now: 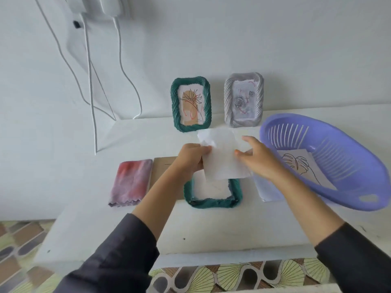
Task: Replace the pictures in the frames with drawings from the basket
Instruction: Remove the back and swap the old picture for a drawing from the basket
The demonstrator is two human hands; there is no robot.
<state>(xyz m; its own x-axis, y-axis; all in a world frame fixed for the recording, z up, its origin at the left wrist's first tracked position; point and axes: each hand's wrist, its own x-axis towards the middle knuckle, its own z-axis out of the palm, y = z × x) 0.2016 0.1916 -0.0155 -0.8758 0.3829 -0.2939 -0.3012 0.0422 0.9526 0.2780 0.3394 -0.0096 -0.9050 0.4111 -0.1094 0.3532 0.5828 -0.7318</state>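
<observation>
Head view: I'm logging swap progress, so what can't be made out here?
All head view.
- White sheet in left hand and right hand: only a blank side shows; any drawing faces away.
- Lying green frame: its opening is partly covered by the sheet.
- Paper beside purple basket: forearm and rim cover most.

White table: basket, cloth, green frame

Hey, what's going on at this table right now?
A person holds a white sheet over a green frame lying flat on the table. The left hand pinches one edge; the right hand holds the other, thumb on the paper. A leaf drawing lies in the purple basket. A standing green frame and a grey frame lean against the wall, each with a picture inside.
</observation>
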